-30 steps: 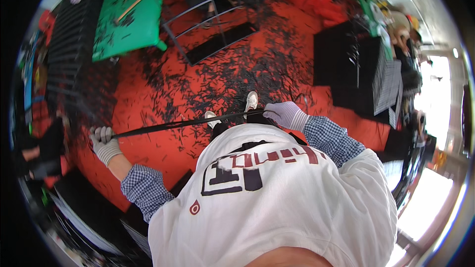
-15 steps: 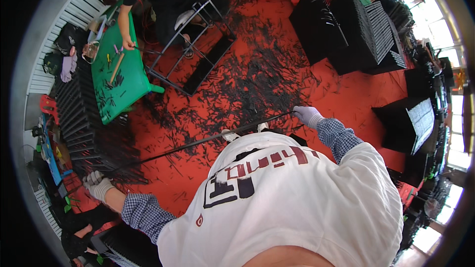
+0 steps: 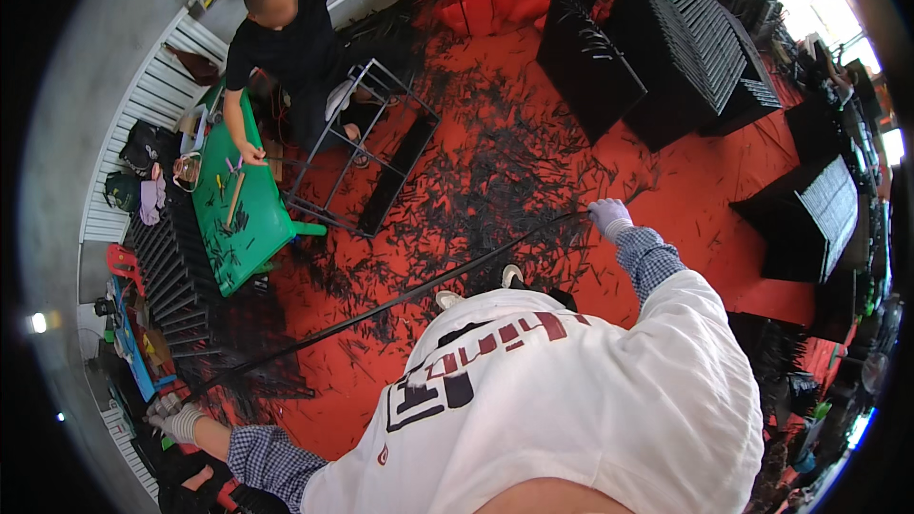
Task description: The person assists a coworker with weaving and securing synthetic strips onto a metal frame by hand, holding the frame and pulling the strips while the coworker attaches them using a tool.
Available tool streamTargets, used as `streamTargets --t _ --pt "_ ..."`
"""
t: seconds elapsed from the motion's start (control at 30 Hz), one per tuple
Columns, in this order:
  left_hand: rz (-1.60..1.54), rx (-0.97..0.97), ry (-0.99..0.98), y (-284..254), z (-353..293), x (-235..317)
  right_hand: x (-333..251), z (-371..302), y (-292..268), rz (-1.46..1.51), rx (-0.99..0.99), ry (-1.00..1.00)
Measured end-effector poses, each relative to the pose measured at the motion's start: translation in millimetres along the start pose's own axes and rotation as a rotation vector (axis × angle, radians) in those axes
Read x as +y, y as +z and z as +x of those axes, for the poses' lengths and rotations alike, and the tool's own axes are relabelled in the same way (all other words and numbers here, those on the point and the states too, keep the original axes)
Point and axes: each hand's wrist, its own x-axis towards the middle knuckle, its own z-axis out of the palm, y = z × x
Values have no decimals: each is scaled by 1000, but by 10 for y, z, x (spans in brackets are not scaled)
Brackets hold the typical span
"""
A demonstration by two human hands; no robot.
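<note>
A long, thin black strip (image 3: pixel 400 300) stretches slantwise across the front of my body, above the floor. My left hand (image 3: pixel 174 419), in a pale striped glove, is closed on its lower left end, with the arm held far out to the side. Fingers of my right hand (image 3: pixel 609 215), in a light lilac glove, are closed round the strip near its upper right end. A short dark piece shows just beyond that hand. My shoes (image 3: pixel 512 276) show below the strip's middle.
Black scraps litter the red floor (image 3: pixel 685 200). A co-worker (image 3: pixel 295 48) sits by a green table (image 3: pixel 252 247) and a black metal frame (image 3: pixel 357 148). Stacked black panels (image 3: pixel 666 57) stand at the far right, barred black racks (image 3: pixel 167 276) at left.
The view has shifted, bringing in more of the co-worker, whose other arm is stretched out to the right. My hands still hold the strip, with the right a little farther right.
</note>
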Motion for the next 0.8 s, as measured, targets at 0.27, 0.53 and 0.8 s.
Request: streamTargets --t 0.27,0.53,0.8 --pt "891 -715 943 -35 600 -133 -892 43 -639 265 84 -371" --pt "852 -1911 -149 -396 -2254 -919 -2506 -694 -1430 904 -85 -954" --pt "1274 -1880 -322 -1427 -1766 -2139 -2122 176 -596 342 25 -508"
